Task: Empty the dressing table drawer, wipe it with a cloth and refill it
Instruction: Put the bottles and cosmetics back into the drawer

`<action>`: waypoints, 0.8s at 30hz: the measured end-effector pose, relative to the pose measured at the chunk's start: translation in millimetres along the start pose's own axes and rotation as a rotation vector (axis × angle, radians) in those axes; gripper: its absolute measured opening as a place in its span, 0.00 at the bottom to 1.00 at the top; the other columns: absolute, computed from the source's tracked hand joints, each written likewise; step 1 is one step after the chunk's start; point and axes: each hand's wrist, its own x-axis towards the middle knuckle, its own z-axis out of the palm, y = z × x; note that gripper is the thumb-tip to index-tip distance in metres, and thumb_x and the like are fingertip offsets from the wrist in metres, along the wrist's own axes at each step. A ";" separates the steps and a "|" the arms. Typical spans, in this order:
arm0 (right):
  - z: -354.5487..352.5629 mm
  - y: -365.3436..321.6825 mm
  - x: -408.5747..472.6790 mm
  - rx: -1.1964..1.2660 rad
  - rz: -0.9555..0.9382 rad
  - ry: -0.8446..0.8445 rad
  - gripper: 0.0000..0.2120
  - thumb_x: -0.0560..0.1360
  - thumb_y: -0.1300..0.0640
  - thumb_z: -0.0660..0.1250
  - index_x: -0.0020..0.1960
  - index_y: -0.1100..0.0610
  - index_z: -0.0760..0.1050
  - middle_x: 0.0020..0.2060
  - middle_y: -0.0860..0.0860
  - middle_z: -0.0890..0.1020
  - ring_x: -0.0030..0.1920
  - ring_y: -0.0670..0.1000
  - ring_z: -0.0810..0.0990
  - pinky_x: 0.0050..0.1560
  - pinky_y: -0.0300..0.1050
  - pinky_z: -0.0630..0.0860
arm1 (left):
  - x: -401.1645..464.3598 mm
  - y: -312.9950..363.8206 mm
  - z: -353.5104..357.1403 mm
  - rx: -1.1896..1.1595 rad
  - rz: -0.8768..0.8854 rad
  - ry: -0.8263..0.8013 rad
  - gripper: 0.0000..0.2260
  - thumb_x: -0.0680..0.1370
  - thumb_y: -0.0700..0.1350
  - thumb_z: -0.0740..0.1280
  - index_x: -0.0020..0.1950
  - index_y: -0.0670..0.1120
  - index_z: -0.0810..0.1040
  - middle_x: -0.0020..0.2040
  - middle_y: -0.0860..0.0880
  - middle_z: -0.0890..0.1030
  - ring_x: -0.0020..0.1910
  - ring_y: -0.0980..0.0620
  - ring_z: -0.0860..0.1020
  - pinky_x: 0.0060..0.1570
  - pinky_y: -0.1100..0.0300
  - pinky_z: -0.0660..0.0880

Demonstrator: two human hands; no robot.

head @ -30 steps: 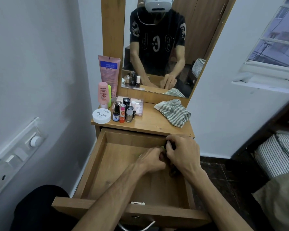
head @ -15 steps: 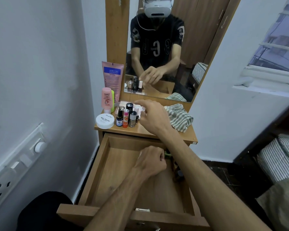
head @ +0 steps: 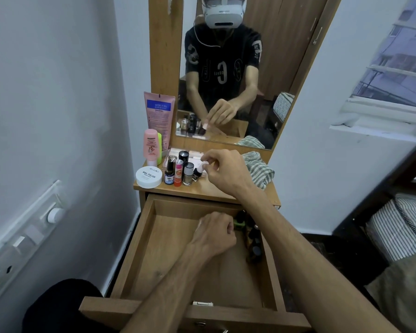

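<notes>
The wooden drawer [head: 139, 239] is pulled out below the dressing table top [head: 209, 189]. My right hand [head: 226, 173] is over the table top, pinching a small nail polish bottle [head: 198, 171] by its white cap, next to a row of small bottles [head: 178, 173]. My left hand [head: 214, 234] is down in the drawer near its back right, fingers curled against a small green item [head: 238, 223]; what it holds is hidden. Several dark bottles [head: 253, 241] lie along the drawer's right wall. A striped green cloth [head: 259, 170] lies at the table top's right.
A white nail polish remover jar [head: 149, 177], a pink bottle [head: 150, 145] and a tall pink tube [head: 158, 114] stand at the table's left. The mirror [head: 238, 75] rises behind. A wall with a switchboard [head: 17, 246] is close on the left; a striped mattress [head: 399, 227] lies right.
My right hand rose out of the drawer with a small bottle and carried it to the table top beside the other bottles. My left hand stayed in the drawer.
</notes>
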 end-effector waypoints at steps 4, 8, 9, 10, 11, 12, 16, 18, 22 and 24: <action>-18.1 10.7 -22.0 -0.010 0.021 0.042 0.09 0.77 0.56 0.71 0.55 0.54 0.86 0.44 0.46 0.87 0.42 0.43 0.80 0.47 0.42 0.79 | -0.2 -1.1 1.2 0.011 -0.009 -0.033 0.07 0.69 0.44 0.64 0.40 0.48 0.81 0.39 0.52 0.84 0.41 0.50 0.80 0.41 0.60 0.72; -43.7 26.1 -51.4 -0.024 0.051 0.009 0.06 0.75 0.55 0.72 0.50 0.52 0.86 0.39 0.41 0.83 0.38 0.41 0.78 0.41 0.35 0.72 | 1.6 -4.1 0.2 0.020 -0.020 -0.052 0.06 0.70 0.47 0.66 0.41 0.49 0.83 0.40 0.52 0.84 0.40 0.51 0.80 0.43 0.60 0.74; -48.6 29.9 -59.7 -0.035 0.061 -0.019 0.06 0.75 0.54 0.72 0.50 0.51 0.86 0.38 0.39 0.82 0.38 0.40 0.79 0.40 0.33 0.70 | 1.0 -4.4 0.7 0.025 -0.026 -0.055 0.06 0.70 0.47 0.66 0.41 0.49 0.83 0.40 0.52 0.84 0.40 0.50 0.80 0.43 0.60 0.74; -51.5 33.2 -67.8 -0.046 0.070 -0.051 0.06 0.75 0.54 0.72 0.50 0.50 0.86 0.38 0.39 0.81 0.39 0.39 0.79 0.40 0.32 0.70 | 0.2 -4.5 1.1 0.037 -0.032 -0.062 0.06 0.70 0.48 0.67 0.42 0.49 0.83 0.41 0.51 0.84 0.41 0.49 0.81 0.43 0.60 0.73; -52.1 35.6 -75.3 -0.056 0.075 -0.085 0.06 0.75 0.54 0.72 0.50 0.50 0.86 0.39 0.39 0.82 0.39 0.39 0.79 0.39 0.32 0.71 | -0.5 -4.6 1.1 0.048 -0.041 -0.073 0.07 0.70 0.48 0.68 0.43 0.49 0.84 0.42 0.50 0.85 0.43 0.48 0.81 0.43 0.61 0.72; -50.8 38.6 -82.5 -0.069 0.078 -0.124 0.06 0.76 0.55 0.71 0.49 0.50 0.86 0.39 0.40 0.84 0.40 0.40 0.79 0.40 0.34 0.74 | -0.9 -4.8 1.5 0.054 -0.048 -0.080 0.08 0.70 0.48 0.68 0.44 0.48 0.84 0.43 0.49 0.85 0.44 0.47 0.82 0.43 0.61 0.71; -36.8 49.8 -103.5 -0.102 0.098 -0.226 0.06 0.76 0.56 0.70 0.47 0.52 0.86 0.39 0.44 0.85 0.40 0.43 0.80 0.43 0.45 0.81 | -0.5 -6.4 2.4 0.031 -0.059 -0.122 0.10 0.69 0.49 0.67 0.46 0.49 0.83 0.45 0.49 0.85 0.47 0.45 0.82 0.43 0.59 0.73; -29.1 57.7 -109.6 -0.135 0.112 -0.250 0.07 0.76 0.57 0.69 0.48 0.52 0.86 0.42 0.44 0.86 0.41 0.44 0.80 0.43 0.44 0.79 | -0.8 -6.1 3.8 0.019 -0.053 -0.174 0.10 0.69 0.48 0.67 0.48 0.50 0.83 0.45 0.50 0.85 0.48 0.46 0.82 0.43 0.58 0.75; -21.0 68.3 -116.9 -0.242 0.111 -0.282 0.07 0.75 0.56 0.69 0.48 0.51 0.85 0.44 0.45 0.86 0.45 0.49 0.81 0.44 0.47 0.79 | -0.8 -3.7 7.3 -0.020 -0.049 -0.238 0.09 0.67 0.48 0.65 0.45 0.51 0.80 0.41 0.54 0.82 0.43 0.50 0.80 0.39 0.59 0.72; -18.3 70.3 -119.2 -0.298 0.100 -0.307 0.06 0.75 0.56 0.69 0.48 0.51 0.85 0.44 0.47 0.85 0.47 0.51 0.81 0.47 0.49 0.79 | -1.1 -1.0 8.1 -0.018 -0.030 -0.257 0.01 0.68 0.46 0.65 0.37 0.52 0.75 0.38 0.54 0.80 0.39 0.51 0.78 0.36 0.59 0.69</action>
